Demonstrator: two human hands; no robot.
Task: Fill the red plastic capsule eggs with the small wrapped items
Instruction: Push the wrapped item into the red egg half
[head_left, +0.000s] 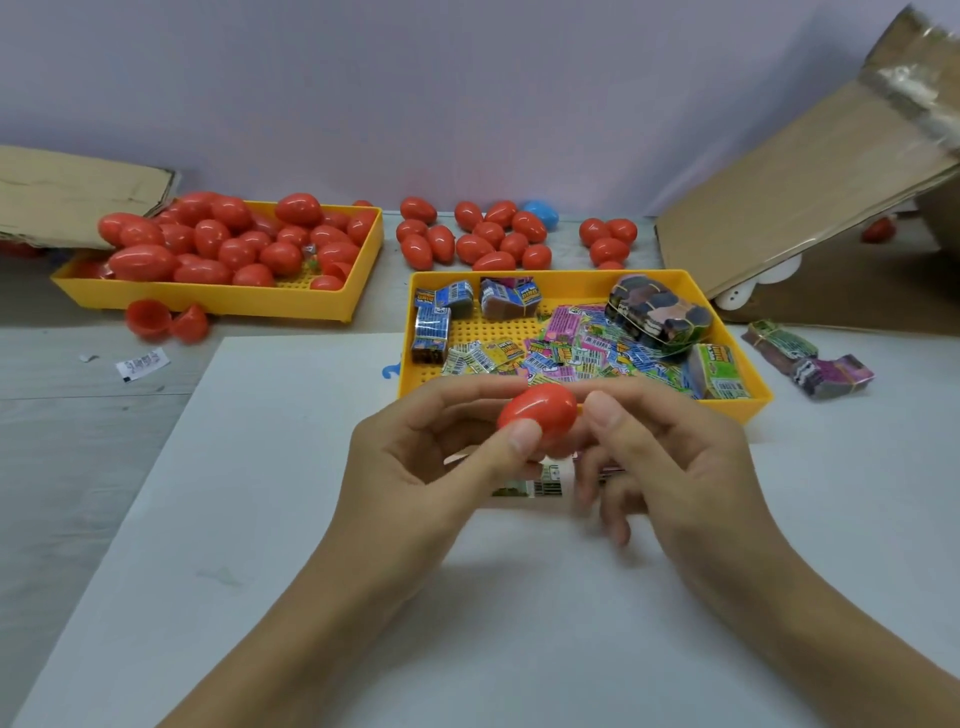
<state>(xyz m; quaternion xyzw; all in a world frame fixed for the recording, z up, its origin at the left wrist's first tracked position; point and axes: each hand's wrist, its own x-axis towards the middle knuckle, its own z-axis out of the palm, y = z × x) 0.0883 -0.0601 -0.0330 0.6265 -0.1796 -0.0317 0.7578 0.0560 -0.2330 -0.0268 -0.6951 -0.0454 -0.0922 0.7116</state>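
While both the left hand (415, 457) and right hand (670, 457) pinch it, the red egg (540, 410) lies sideways, narrow end left.

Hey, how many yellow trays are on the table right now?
2. One yellow tray sits at the back left, piled with red eggs. The other tray is right of centre, just beyond the hands, holding small wrapped packets. None looks hidden.

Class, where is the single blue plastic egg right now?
In the head view, the blue plastic egg lies at the back of the table, right of centre, against the wall, touching the loose red plastic eggs.
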